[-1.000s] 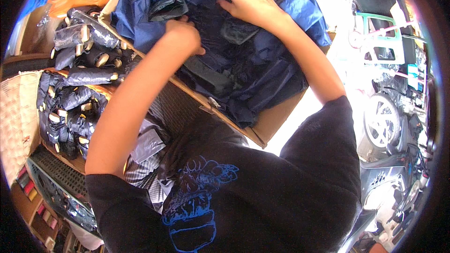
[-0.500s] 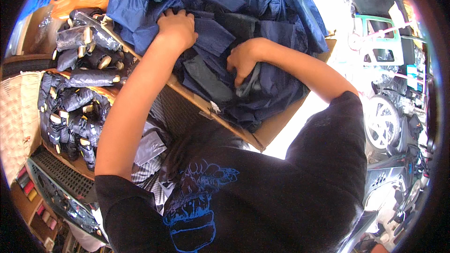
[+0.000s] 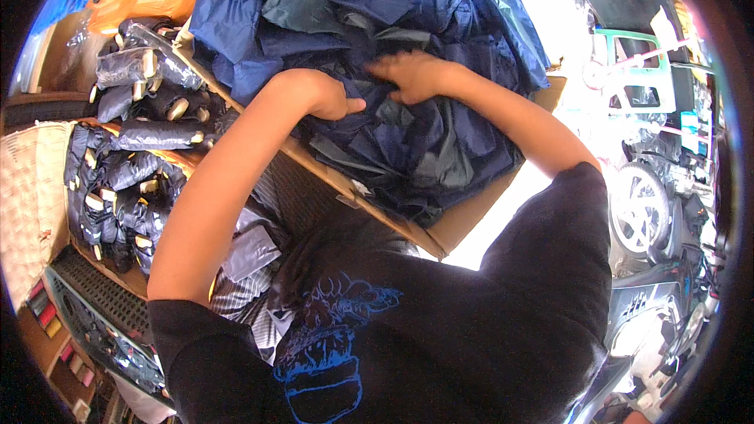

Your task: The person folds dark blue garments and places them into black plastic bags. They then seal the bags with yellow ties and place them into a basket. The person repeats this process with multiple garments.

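Observation:
A loose heap of dark blue and dark grey-green thin fabric pieces fills a cardboard box. My left hand presses down into the near left of the heap. Its thumb points right, and its other fingers are hidden by the hand and the cloth, so I cannot tell whether they grip any. Just right of it, my right hand is over the middle of the heap. Its fingers reach left, apart from the lowered thumb, with the fingertips blurred. Nothing shows held in it.
Bundles of dark folded items in clear wrap are stacked left of the box. A woven basket-like panel stands at the far left. Striped cloth lies near my left arm. On the right are a spoked wheel and a pale green frame.
My left hand has shifted right and nearer me, its fingers going from visible to hidden. The right hand has moved slightly up. The cloth between them is rearranged, with a grey-green piece turned up farther back.

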A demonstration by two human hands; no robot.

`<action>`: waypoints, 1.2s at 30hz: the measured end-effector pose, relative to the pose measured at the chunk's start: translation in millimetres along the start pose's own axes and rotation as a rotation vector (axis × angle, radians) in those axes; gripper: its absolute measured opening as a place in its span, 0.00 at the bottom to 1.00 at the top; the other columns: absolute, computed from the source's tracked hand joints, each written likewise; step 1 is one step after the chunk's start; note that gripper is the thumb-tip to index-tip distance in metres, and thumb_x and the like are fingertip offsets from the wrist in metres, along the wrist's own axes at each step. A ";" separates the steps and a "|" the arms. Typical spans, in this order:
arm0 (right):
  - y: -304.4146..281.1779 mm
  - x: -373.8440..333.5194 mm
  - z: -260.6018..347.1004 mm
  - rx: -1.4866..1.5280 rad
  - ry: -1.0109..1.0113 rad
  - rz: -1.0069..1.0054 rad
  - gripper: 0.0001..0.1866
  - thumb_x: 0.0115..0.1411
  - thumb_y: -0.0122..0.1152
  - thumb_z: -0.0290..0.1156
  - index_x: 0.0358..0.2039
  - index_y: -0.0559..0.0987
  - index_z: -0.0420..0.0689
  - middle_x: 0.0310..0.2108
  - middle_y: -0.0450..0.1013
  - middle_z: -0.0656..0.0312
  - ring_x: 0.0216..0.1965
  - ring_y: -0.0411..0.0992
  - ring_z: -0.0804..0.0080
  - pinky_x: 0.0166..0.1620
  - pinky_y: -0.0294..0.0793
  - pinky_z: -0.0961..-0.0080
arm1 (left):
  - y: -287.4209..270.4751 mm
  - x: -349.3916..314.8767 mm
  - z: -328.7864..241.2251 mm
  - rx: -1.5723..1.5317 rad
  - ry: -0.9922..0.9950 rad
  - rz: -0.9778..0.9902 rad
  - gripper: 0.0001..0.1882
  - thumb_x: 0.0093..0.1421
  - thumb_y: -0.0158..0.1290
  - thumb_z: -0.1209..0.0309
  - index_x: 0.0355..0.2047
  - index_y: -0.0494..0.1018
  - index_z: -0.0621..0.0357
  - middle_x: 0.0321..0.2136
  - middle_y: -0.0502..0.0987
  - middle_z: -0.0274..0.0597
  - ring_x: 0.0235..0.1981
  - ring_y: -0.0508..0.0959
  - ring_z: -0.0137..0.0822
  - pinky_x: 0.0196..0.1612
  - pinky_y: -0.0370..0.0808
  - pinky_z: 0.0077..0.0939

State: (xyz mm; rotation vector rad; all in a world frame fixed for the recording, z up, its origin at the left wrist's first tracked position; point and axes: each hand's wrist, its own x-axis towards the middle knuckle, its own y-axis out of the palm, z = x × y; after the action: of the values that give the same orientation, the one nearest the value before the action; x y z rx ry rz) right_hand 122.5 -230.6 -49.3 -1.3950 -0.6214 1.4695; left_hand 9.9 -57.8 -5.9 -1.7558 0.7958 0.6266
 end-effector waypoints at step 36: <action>26.6 3.8 -18.6 -0.097 0.055 0.109 0.17 0.48 0.61 0.26 0.40 0.78 0.36 0.43 0.73 0.44 0.42 0.75 0.48 0.43 0.76 0.59 | 24.9 -2.3 -33.1 -0.142 0.661 0.302 0.12 0.48 0.48 0.70 0.31 0.78 0.55 0.28 0.80 0.47 0.33 0.79 0.46 0.37 0.73 0.40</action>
State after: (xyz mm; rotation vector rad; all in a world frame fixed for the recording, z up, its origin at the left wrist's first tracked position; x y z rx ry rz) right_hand 132.7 -242.3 -78.1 -1.5603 -0.5964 1.4977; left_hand -9.6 -94.4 -9.2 -2.0150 1.5210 0.2879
